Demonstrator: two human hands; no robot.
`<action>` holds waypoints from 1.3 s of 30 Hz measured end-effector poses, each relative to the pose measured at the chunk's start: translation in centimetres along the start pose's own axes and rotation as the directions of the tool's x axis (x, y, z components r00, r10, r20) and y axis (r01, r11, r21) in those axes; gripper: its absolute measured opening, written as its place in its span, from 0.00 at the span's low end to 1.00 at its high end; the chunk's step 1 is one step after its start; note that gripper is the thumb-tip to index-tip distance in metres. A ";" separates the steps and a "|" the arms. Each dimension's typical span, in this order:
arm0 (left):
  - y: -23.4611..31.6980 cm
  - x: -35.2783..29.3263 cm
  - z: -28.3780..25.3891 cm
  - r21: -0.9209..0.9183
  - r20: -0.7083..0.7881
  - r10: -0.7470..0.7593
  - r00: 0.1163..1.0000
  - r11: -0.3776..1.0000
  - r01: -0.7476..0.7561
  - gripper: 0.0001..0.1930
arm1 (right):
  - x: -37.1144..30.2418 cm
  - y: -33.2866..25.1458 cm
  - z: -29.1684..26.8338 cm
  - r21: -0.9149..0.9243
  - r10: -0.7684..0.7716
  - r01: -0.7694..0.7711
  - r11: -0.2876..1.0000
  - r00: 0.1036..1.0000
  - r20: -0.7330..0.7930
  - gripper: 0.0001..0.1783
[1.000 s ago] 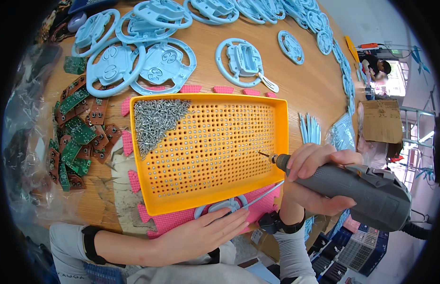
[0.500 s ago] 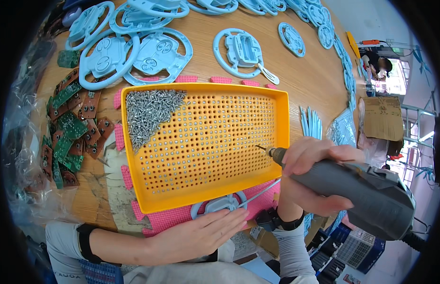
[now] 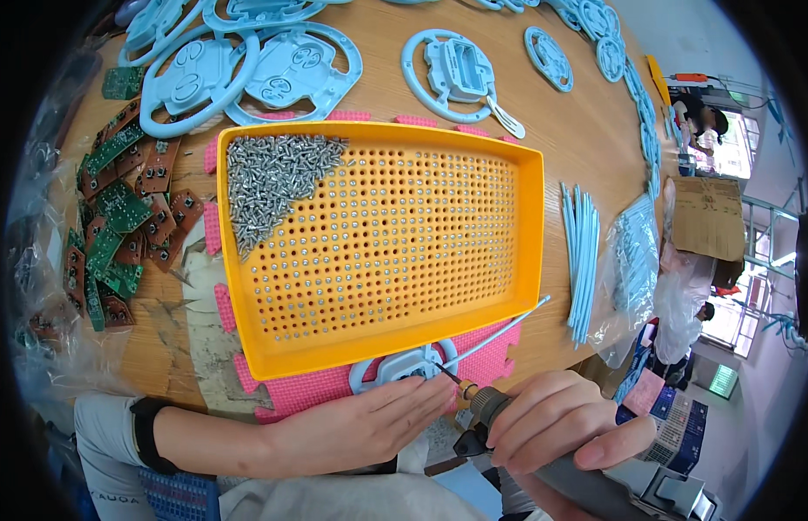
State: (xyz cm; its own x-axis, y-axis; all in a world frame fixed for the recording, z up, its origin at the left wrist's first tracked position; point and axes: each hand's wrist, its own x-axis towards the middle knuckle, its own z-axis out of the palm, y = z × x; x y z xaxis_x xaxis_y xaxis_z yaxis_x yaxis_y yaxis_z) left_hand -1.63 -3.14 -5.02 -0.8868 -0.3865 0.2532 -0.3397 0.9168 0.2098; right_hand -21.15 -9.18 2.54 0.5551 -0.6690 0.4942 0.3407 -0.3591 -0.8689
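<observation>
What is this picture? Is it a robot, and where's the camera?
There's no robot, just somebody working, seen from a wide camera worn on their head. That's why straight edges look bent.

The right hand holds a grey power tool. Its thin tip points at a light blue wheel-shaped piece, which the left hand, lying flat, partly covers.

On the wooden table is a yellow tray full of little holes, with silver screws heaped in its far left corner. Circuit boards lie to the left, blue sticks to the right, and more blue wheels beyond.
</observation>
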 end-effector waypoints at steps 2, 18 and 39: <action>0.0 0.1 0.0 -0.010 -0.002 0.001 1.000 1.000 -0.001 0.24 | 0.0 0.2 0.7 -0.067 -0.003 -0.002 0.998 0.998 -0.070 0.18; -0.5 0.1 -0.3 -0.038 -0.016 0.004 1.000 0.999 -0.005 0.20 | -0.4 2.0 1.3 -0.048 -0.026 0.022 0.999 0.996 -0.086 0.11; -0.8 0.2 0.3 -0.039 0.107 0.045 0.993 0.998 -0.041 0.24 | 2.9 1.5 -2.3 -0.300 -0.259 0.185 0.936 0.938 -0.230 0.29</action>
State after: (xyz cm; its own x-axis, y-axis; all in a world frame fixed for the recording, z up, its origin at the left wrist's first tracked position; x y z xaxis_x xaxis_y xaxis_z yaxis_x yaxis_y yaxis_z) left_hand -1.61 -3.91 -5.42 -0.9297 -0.3317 0.1601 -0.2904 0.9275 0.2356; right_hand -20.79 -13.11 2.63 0.2578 -0.6843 0.6821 0.1934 -0.6552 -0.7303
